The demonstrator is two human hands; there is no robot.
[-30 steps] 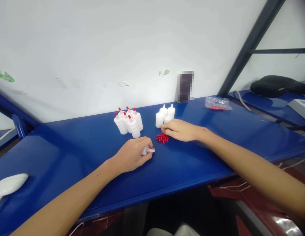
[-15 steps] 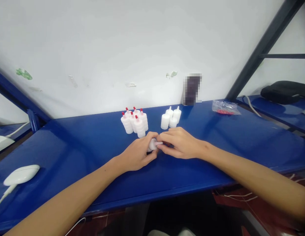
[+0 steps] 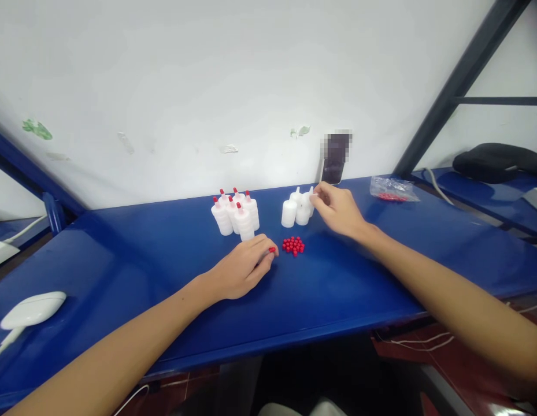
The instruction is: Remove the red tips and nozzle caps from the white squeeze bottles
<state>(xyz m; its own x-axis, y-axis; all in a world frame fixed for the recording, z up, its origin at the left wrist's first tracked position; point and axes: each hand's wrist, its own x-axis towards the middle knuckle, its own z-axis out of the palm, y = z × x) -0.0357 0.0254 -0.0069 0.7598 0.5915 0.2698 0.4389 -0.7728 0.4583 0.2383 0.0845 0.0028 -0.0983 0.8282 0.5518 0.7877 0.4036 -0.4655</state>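
Observation:
My left hand [image 3: 242,267] is closed low over the tabletop, with a red cap [image 3: 272,249] showing between thumb and fingers. Most of the small white squeeze bottle in that hand is hidden by the fingers. Farther back, my right hand [image 3: 339,209] pinches the rightmost white squeeze bottle [image 3: 311,195] near its nozzle. Other uncapped bottles [image 3: 288,214] stand close by it. Just beyond my left hand is a cluster of white bottles with red caps [image 3: 243,221]. Several loose red caps [image 3: 293,245] lie between my hands.
A clear plastic bag [image 3: 395,189] with red pieces lies at the back right. A phone [image 3: 334,164] leans against the wall. On the left of the blue table [image 3: 173,323] sits a white corded device [image 3: 33,309]. Dark metal posts [image 3: 450,86] frame the table.
My right hand has left the bottle in my left hand and moved back and right to the uncapped bottles. The loose red caps are uncovered. A red cap now shows at my left fingers.

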